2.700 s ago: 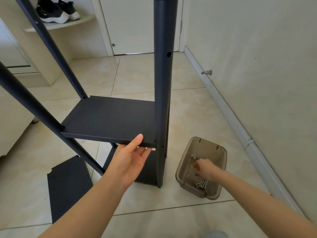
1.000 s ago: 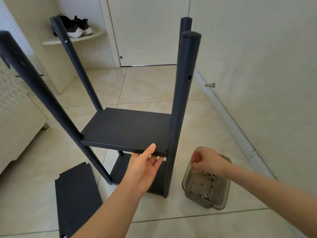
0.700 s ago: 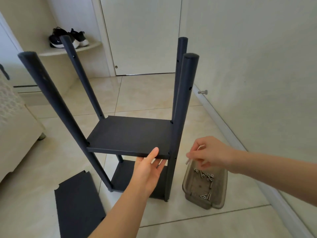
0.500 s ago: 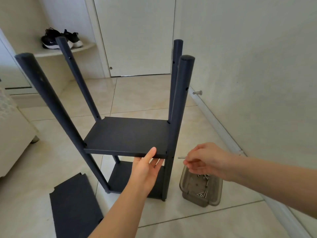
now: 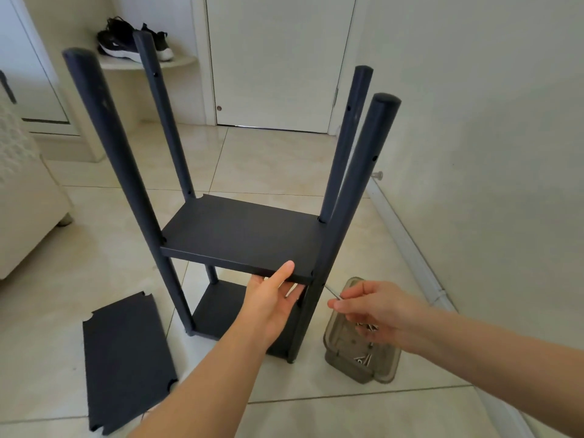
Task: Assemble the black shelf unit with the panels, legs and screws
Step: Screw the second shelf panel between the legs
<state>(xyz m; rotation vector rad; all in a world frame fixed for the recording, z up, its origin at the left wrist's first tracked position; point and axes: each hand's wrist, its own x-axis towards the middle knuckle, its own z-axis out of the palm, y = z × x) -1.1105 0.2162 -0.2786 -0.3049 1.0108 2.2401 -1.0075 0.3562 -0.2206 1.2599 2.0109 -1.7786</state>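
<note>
- Since half a second ago, the right hand has carried its screw leftward to the near right leg. The tip now touches the leg's side just below the panel corner. Thumb and fingertips pinch the screw.
- The left hand clasps the front edge of the middle panel, thumb on top and fingers beneath. The near right leg hides part of those fingers.
- The black shelf unit stands on the tiled floor at centre view, with four legs and two fitted panels.
- A brownish clear tray holding more screws lies at the unit's 4 o'clock, partly covered by the right hand.
- A loose panel lies flat at 8 o'clock.
- A white door stands at 12 o'clock.
- Black shoes sit at 11 o'clock.
- A metal door stop juts from the wall at 2 o'clock.
</note>
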